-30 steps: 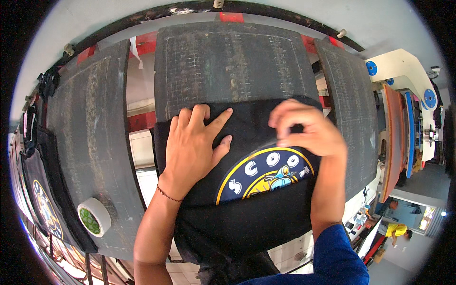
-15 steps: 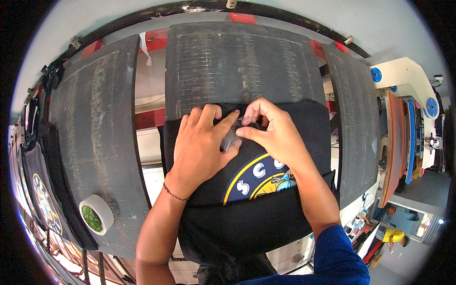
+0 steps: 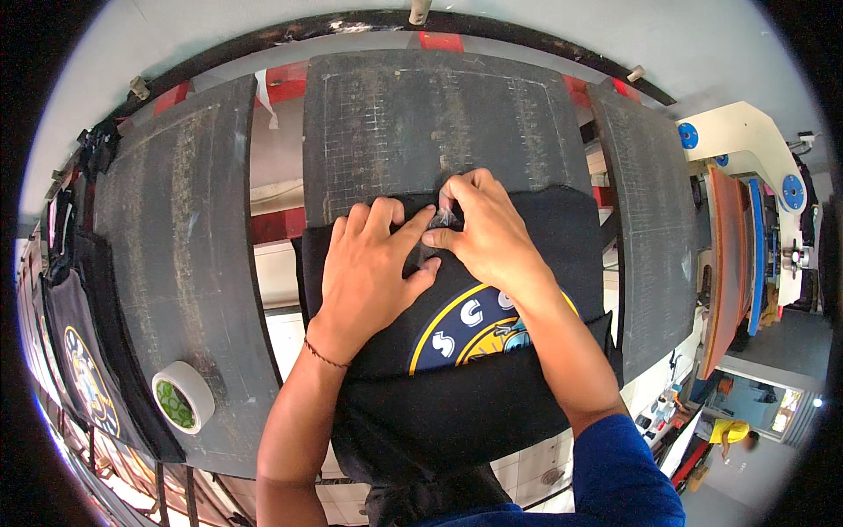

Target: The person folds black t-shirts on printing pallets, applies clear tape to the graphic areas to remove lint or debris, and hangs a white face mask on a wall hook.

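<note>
The left hand (image 3: 367,274) rests on the black shirt (image 3: 457,417), its thumb and pointing finger spread apart. Next to it, the right hand (image 3: 488,233) pinches clear film (image 3: 447,218) between thumb and fingers. The shirt lies over the near end of the middle board (image 3: 439,119), its round picture (image 3: 445,342) partly covered.

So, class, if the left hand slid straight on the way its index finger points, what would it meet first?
Probably the right hand, at its bent fingers; the clear film it pinches sits just beside that line, so, depth being unclear, film might come first.
</note>
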Tool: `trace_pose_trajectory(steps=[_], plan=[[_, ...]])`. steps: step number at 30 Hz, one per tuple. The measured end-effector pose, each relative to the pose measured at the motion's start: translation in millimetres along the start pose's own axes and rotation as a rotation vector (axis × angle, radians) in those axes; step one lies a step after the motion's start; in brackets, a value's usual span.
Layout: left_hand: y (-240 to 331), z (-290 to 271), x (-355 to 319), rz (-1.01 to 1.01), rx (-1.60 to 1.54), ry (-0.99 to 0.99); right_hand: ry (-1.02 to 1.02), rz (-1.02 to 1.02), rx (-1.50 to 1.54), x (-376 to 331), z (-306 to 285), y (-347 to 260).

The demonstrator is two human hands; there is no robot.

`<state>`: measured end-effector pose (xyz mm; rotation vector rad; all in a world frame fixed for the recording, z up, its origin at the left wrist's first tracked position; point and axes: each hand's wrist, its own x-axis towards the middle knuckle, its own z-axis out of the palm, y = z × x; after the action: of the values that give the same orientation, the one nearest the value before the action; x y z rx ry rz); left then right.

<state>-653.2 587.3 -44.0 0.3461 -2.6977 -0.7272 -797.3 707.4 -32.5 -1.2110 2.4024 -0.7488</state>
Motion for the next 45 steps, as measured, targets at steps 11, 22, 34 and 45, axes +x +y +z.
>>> trace_pose_trajectory(steps=[11,22,34,45], plan=[[-2.9,1.1,-0.7,0.031,-0.019,0.026,0.207,-0.314,-0.08,-27.2,-5.2,-6.7],[-3.3,-2.1,-3.7,0.003,-0.021,-0.006,0.059,-0.468,0.057,-81.5,-44.3,-7.4],[-4.5,-0.3,-2.3,-0.002,-0.043,-0.001,0.106,0.08,0.029,-12.0,2.7,-4.2],[-1.6,0.4,-2.8,0.008,0.0,0.007,0.179,-0.096,-0.168,-16.0,4.2,-7.2]])
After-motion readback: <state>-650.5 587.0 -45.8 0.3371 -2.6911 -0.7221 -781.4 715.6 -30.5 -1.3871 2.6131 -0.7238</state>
